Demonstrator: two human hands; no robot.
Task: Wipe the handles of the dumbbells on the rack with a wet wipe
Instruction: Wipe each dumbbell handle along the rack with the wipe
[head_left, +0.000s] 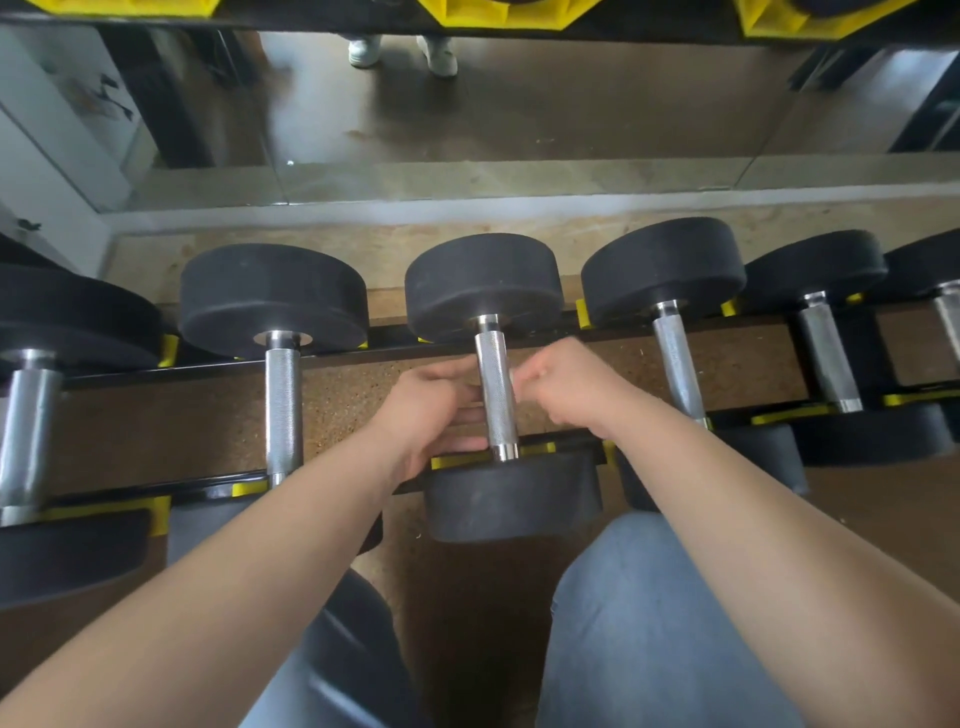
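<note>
Head view, looking down. Nearest: a knee in blue jeans (649, 623) at lower right, with two bare forearms reaching forward past it. Both hands meet at the handle (496, 384) of the centre dumbbell (511, 499), one on each side and close together, only the handle between them. The left hand (431, 410) comes in from the left, thumb on top, fingers (467, 410) curled toward the handle with the tips at its left edge. Cannot tell whether they pass round underneath. The right hand (566, 389) has curled fingers pinching a small pale scrap of wet wipe (512, 375) against the handle's right side, about midway along. Most of the wipe is hidden. The handle is knurled bright metal running near to far, with a black round head at each end. The dumbbell lies across the rack (208, 486), two black rails with yellow saddles, the near head hanging over the front rail. More dumbbells lie parallel on both sides, one just left (283, 405) and one just right (678, 358), others beyond them toward the edges. Speckled brown floor (156, 431) shows between the rails. Behind the rack stands a mirror (519, 119), with white shoes (402, 52) reflected near its top.
</note>
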